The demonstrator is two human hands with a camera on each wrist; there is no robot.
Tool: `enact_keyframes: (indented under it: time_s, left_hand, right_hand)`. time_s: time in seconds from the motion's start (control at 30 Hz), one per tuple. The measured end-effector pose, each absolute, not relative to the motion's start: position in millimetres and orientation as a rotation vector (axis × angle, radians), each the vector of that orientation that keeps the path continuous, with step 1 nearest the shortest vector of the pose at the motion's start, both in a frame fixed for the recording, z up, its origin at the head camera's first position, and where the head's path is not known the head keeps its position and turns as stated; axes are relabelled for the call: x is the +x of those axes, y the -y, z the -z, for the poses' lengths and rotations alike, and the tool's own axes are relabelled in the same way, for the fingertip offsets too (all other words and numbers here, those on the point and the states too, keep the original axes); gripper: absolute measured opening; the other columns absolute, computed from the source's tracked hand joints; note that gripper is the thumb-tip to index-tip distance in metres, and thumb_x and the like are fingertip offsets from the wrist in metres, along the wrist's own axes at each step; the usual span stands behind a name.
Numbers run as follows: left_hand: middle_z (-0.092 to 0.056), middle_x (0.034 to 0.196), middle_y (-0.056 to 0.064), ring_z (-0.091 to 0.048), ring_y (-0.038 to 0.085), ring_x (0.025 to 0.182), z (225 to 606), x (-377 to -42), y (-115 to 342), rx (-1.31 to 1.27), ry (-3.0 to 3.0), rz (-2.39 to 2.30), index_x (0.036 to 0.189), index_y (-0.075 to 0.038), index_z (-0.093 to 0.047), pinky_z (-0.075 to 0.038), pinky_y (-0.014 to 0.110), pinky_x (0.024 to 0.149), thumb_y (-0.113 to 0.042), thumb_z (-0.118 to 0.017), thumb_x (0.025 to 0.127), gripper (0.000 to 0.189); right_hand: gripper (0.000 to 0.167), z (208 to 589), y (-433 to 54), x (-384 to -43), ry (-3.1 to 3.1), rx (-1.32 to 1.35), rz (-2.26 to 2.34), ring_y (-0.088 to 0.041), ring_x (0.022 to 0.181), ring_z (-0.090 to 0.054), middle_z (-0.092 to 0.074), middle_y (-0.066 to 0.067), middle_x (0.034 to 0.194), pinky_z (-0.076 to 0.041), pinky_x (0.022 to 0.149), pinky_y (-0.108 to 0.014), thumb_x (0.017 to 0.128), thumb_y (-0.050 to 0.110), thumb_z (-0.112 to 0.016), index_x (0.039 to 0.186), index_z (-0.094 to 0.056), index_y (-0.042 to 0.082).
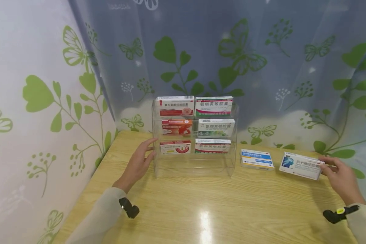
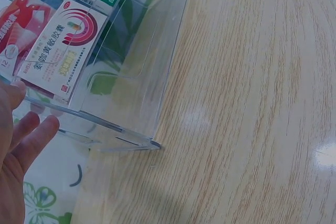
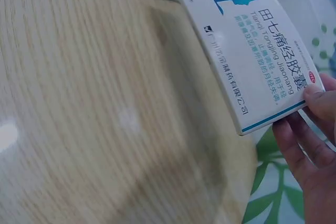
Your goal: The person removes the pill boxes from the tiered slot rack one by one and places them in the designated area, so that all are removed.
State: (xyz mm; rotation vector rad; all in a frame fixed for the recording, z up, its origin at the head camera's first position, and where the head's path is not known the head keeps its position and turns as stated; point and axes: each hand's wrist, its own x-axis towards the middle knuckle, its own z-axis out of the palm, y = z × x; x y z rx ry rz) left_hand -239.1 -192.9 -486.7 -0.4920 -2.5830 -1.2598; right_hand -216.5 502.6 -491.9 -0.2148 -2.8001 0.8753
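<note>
A clear acrylic display rack (image 1: 193,166) stands on the table, with medicine boxes in two columns on its upper tiers. My left hand (image 1: 138,162) touches the rack's left side wall with fingertips fairly straight. In the left wrist view, those fingertips (image 2: 50,124) rest by the clear panel, near a white medicine box with red rings (image 2: 65,48). At the right, my right hand (image 1: 341,176) pinches the end of a white medicine box with a blue head picture (image 1: 302,166), thumb on its front face. The right wrist view shows this medicine box (image 3: 247,51) tilted, its shadow on the table.
A blue and white medicine box (image 1: 257,159) lies on the table between the rack and the held box. The wooden table (image 1: 183,203) meets a patterned curtain (image 1: 198,51) behind the rack and another on the left. The rack's lowest tier holds no box.
</note>
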Motion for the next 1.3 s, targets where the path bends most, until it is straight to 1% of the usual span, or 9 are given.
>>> enact_keyframes:
  time_s: [0.13, 0.27, 0.37, 0.53, 0.7, 0.77, 0.87, 1.0, 1.3]
  left_hand:
    - [-0.047, 0.164, 0.022, -0.064, 0.044, 0.136, 487, -239, 193, -0.488, 2.58, 1.258, 0.165, -0.014, -0.045, -0.064, 0.06, 0.1, -0.008, -0.059, 0.113, 0.054]
    - [-0.046, 0.165, 0.021, -0.064, 0.045, 0.136, 488, -239, 194, -0.488, 2.583, 1.267, 0.165, -0.015, -0.044, -0.064, 0.061, 0.1, -0.009, -0.059, 0.113, 0.054]
    - [-0.046, 0.166, 0.021, -0.064, 0.044, 0.137, 488, -239, 194, -0.488, 2.585, 1.263, 0.166, -0.015, -0.043, -0.064, 0.061, 0.1, -0.01, -0.058, 0.114, 0.054]
    - [-0.047, 0.165, 0.021, -0.064, 0.045, 0.136, 488, -239, 194, -0.488, 2.573, 1.261, 0.165, -0.015, -0.044, -0.064, 0.061, 0.099, -0.008, -0.059, 0.113, 0.055]
    - [-0.046, 0.165, 0.021, -0.064, 0.044, 0.137, 488, -238, 193, -0.496, 2.579, 1.261, 0.166, -0.015, -0.043, -0.064, 0.061, 0.1, -0.008, -0.058, 0.113, 0.055]
    - [-0.046, 0.165, 0.021, -0.064, 0.044, 0.136, 488, -239, 193, -0.497, 2.577, 1.255, 0.165, -0.014, -0.044, -0.064, 0.061, 0.1, -0.008, -0.059, 0.113, 0.055]
    - [-0.047, 0.164, 0.022, -0.064, 0.045, 0.136, 487, -239, 193, -0.5, 2.574, 1.249, 0.165, -0.014, -0.044, -0.064, 0.06, 0.099, -0.007, -0.059, 0.113, 0.055]
    - [-0.047, 0.164, 0.022, -0.064, 0.045, 0.136, 487, -239, 194, -0.494, 2.574, 1.249, 0.165, -0.014, -0.044, -0.064, 0.06, 0.1, -0.006, -0.059, 0.113, 0.055]
    - [-0.046, 0.166, 0.021, -0.064, 0.045, 0.137, 488, -238, 194, -0.488, 2.576, 1.269, 0.165, -0.015, -0.043, -0.064, 0.062, 0.1, -0.008, -0.059, 0.113, 0.055]
  right_hand:
    - [0.048, 503, -511, -216, 2.848, -0.278, -0.895, -0.057, 0.115, -0.064, -0.05, -0.043, 0.15, -0.05, 0.057, -0.019, 0.119, 0.021, -0.047, 0.155, -0.049, -0.009]
    - [0.048, 510, -515, -219, 2.841, -0.327, -0.93, -0.064, 0.127, -0.056, -0.048, -0.044, 0.152, -0.04, 0.059, -0.013, 0.118, 0.021, -0.047, 0.155, -0.049, -0.01]
    - [0.047, 512, -514, -222, 2.817, -0.309, -0.918, -0.066, 0.127, -0.055, -0.05, -0.044, 0.15, -0.037, 0.063, -0.013, 0.118, 0.021, -0.048, 0.152, -0.053, -0.011]
    - [0.048, 515, -512, -231, 2.804, -0.312, -0.889, -0.064, 0.126, -0.057, -0.052, -0.044, 0.149, -0.037, 0.072, -0.022, 0.117, 0.022, -0.048, 0.151, -0.054, -0.011]
    - [0.057, 519, -511, -233, 2.855, -0.287, -0.966, -0.067, 0.131, -0.052, -0.046, -0.046, 0.154, -0.038, 0.067, -0.013, 0.117, 0.028, -0.049, 0.157, -0.045, -0.012]
    - [0.061, 524, -512, -233, 2.902, -0.237, -0.964, -0.068, 0.131, -0.052, -0.045, -0.048, 0.153, -0.044, 0.065, -0.013, 0.116, 0.032, -0.052, 0.156, -0.045, -0.013]
    - [0.062, 532, -511, -233, 2.961, -0.179, -0.894, -0.069, 0.128, -0.053, -0.046, -0.051, 0.149, -0.061, 0.074, -0.033, 0.115, 0.036, -0.056, 0.152, -0.049, -0.013]
    - [0.055, 537, -505, -237, 2.978, -0.147, -0.811, -0.068, 0.125, -0.056, -0.047, -0.051, 0.146, -0.058, 0.087, -0.068, 0.115, 0.033, -0.057, 0.147, -0.055, -0.013]
    - [0.049, 537, -487, -245, 2.987, -0.128, -0.839, -0.068, 0.128, -0.053, -0.046, -0.05, 0.149, -0.051, 0.095, -0.076, 0.117, 0.026, -0.051, 0.149, -0.054, -0.011]
